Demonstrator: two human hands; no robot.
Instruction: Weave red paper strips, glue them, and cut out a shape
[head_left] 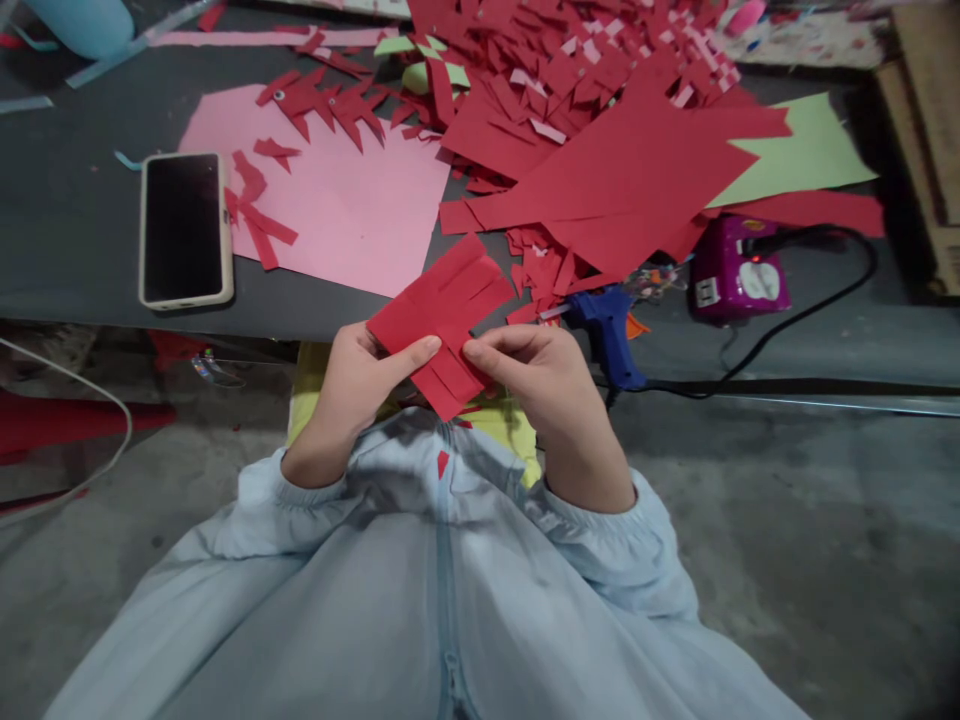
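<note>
A piece of red paper (442, 300) with several slits cut into its edges is held between my two hands, just off the table's front edge. My left hand (375, 375) grips its left side, thumb pressed flat on top and fingers hidden beneath. On the lower right side, my right hand (532, 375) pinches the paper's edge between thumb and fingertips. Red scraps (443, 464) lie on the light blue jacket below. Beyond the hands, a sheet of pink paper (352, 210) carries small red cut-out shapes (292, 100), one with a stuck-on eye.
A phone (186, 230) lies at the left. Red paper sheets (600, 180) and a heap of red scraps (540, 50) cover the middle and back. To the right are a blue glue gun (611, 335), a purple box (739, 270) with a black cord, and cardboard (922, 150).
</note>
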